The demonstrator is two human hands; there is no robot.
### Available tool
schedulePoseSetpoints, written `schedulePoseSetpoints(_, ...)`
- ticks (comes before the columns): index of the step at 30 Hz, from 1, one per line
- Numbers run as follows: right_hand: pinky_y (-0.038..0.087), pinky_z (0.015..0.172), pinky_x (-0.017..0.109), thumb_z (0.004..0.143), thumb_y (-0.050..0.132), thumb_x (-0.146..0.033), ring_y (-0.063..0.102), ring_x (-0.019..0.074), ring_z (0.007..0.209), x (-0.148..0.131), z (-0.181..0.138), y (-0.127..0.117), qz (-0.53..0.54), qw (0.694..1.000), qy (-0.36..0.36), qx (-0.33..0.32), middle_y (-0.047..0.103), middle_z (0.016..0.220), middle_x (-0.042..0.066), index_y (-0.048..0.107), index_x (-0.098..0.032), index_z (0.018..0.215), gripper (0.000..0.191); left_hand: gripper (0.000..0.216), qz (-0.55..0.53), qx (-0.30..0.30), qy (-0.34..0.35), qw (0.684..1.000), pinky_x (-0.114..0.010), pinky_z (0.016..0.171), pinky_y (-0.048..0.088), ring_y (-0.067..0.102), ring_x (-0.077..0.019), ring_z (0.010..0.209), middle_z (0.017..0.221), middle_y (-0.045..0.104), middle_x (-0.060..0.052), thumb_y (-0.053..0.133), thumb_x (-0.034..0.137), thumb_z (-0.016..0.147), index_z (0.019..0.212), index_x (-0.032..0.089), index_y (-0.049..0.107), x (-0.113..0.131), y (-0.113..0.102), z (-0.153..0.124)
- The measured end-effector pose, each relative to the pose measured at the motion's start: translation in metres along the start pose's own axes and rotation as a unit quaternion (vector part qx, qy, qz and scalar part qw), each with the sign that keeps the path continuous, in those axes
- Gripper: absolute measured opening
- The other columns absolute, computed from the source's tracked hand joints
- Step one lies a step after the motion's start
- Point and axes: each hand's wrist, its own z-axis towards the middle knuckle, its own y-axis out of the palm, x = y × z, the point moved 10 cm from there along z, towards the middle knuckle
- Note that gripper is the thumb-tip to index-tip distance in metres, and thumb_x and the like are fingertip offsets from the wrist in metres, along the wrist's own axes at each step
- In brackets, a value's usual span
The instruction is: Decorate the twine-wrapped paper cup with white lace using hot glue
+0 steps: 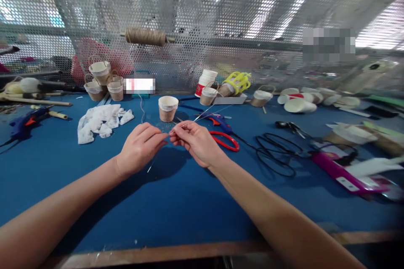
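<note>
My left hand (139,147) and my right hand (197,141) meet above the blue table (176,201), fingertips almost touching. Both pinch a thin pale strand of twine (202,114) that runs up and right from my right fingers; a short end pokes down below my left hand. Just behind the hands stands a paper cup wrapped in twine (167,109), upright. Red-handled scissors (224,139) lie right beside my right hand.
A twine spool (145,36) hangs on the mesh wall. Wrapped cups (102,79) stand at the back left, white lace cloth (101,119) and a blue glue gun (25,122) lie left. More cups (298,101), black cable (276,151) and a pink tool (341,172) lie right.
</note>
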Motion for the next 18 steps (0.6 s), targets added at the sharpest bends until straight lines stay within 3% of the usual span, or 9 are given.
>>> schedulePoseSetpoints(7, 0.047, 0.059, 0.026, 0.069, 0.07, -0.028, 0.056, 0.0091, 0.058, -0.008, -0.003, 0.0, -0.048, 0.998, -0.033, 0.003, 0.061, 0.063, -0.001, 0.057, -0.016, 0.069, 0.018, 0.011, -0.074, 0.003, -0.076, 0.994, -0.026, 0.063, 0.048, 0.055, -0.0143, 0.068, 0.073, 0.062, -0.005, 0.054, 0.022, 0.085, 0.083, 0.015, 0.062, -0.009, -0.001, 0.0)
schedulePoseSetpoints(15, 0.047, 0.055, 0.024, 0.068, 0.07, -0.022, 0.057, 0.0083, 0.054, -0.013, -0.004, 0.002, -0.057, 0.998, -0.034, 0.006, 0.061, 0.06, -0.004, 0.056, -0.018, 0.074, 0.016, 0.012, -0.125, 0.009, -0.102, 0.987, -0.029, 0.066, 0.046, 0.057, -0.0151, 0.07, 0.076, 0.066, -0.006, 0.053, 0.017, 0.085, 0.082, 0.017, 0.064, -0.013, -0.003, 0.0)
schedulePoseSetpoints(18, 0.049, 0.057, 0.024, 0.069, 0.069, -0.023, 0.06, 0.0094, 0.06, -0.014, -0.004, 0.001, -0.04, 0.998, -0.038, 0.001, 0.063, 0.065, -0.002, 0.058, -0.017, 0.074, 0.013, 0.01, -0.204, -0.007, -0.196, 0.959, -0.029, 0.067, 0.046, 0.058, -0.015, 0.07, 0.075, 0.067, -0.005, 0.055, 0.019, 0.082, 0.08, 0.018, 0.065, -0.028, 0.004, -0.004)
